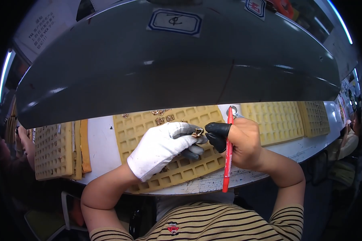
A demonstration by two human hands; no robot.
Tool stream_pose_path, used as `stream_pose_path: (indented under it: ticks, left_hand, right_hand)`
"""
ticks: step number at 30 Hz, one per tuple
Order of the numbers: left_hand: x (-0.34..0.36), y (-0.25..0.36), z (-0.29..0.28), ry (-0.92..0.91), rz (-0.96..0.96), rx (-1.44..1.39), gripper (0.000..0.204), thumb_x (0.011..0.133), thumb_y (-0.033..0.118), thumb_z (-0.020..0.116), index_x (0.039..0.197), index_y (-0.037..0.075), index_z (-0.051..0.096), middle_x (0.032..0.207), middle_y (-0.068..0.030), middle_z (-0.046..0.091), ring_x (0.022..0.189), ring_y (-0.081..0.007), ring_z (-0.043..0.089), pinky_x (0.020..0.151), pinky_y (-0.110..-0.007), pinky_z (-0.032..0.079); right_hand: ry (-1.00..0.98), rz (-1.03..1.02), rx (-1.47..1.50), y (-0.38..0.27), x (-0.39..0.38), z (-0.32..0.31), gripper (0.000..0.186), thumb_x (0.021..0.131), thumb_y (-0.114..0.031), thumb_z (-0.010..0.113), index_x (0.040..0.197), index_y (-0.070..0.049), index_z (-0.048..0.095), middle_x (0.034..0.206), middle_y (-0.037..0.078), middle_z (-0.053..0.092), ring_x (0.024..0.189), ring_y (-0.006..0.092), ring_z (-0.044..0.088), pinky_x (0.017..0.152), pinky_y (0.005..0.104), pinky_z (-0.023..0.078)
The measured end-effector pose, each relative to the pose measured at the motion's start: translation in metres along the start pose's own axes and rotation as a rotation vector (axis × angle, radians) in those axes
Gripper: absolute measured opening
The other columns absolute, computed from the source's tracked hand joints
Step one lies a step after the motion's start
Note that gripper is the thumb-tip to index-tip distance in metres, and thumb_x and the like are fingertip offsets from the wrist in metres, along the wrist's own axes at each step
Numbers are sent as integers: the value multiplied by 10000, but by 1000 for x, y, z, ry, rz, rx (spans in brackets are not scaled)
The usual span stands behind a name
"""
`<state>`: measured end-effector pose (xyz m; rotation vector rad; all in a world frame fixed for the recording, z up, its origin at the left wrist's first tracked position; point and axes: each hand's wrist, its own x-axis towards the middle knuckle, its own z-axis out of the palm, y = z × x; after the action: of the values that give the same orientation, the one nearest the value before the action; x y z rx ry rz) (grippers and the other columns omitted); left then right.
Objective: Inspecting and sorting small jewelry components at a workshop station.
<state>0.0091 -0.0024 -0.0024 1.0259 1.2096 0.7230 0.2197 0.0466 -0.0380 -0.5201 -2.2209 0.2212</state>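
At the left end of the bench (98, 140), a stack of yellow trays (52, 150) is set, with small pieces seated in some cells of the top one. Toward the middle, a large tray (207, 162) is laid close to the bench's front edge; small pieces (160, 120) are held in its far cells. Over this tray the left hand (159, 146), covered by a white glove with grey fingertips, is partly curled, and a gold piece (197, 132) is pinched at its fingertips. Just to the right, the right hand (245, 138) is folded around a red pen (228, 160), which is pointed lengthwise toward the bench's front edge. Its black finger covers (218, 130) are brought close to the gold piece; whether it is touched cannot be told. Farther right, a paler tray (273, 120) is placed, with a darker tray (315, 116) beside it near the bench's right end.
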Motion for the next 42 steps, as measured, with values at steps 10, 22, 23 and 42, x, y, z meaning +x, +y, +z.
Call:
stream_pose_path:
  ticks: [10, 22, 23, 42]
  left_hand:
    - [-1, 7, -1, -36, -16, -41, 221, 933, 140, 589, 1055, -34, 647, 883, -91, 712, 775, -131, 680, 743, -251, 528]
    - [0, 1, 0, -39, -19, -76, 209, 942, 136, 589, 1065, -22, 646, 882, -77, 707, 779, -115, 672, 728, -246, 531]
    - [0, 4, 0, -15, -13, 45, 212, 941, 136, 594, 1071, -23, 645, 886, -72, 706, 780, -109, 671, 722, -243, 531]
    - [0, 1, -4, -75, 108, 389, 336, 950, 196, 582, 1237, 21, 595, 1090, -79, 665, 965, -143, 636, 867, -276, 504]
  right_hand:
    - [56, -55, -55, 2, 0, 3, 200, 582, -8, 702, 762, -43, 623, 500, 42, 503, 420, 205, 498, 423, 324, 361]
    - [-23, 18, -18, 0, -1, 2, 176, 651, -57, 727, 698, -58, 557, 477, 53, 486, 409, 217, 500, 417, 328, 360]
    - [-71, 74, 8, 0, -2, 1, 185, 665, -73, 735, 698, -59, 554, 476, 57, 485, 411, 225, 504, 419, 330, 364]
    - [-98, -207, -197, -5, 0, -3, 118, 634, -125, 633, 670, -131, 521, 514, -15, 420, 442, 143, 477, 451, 280, 358]
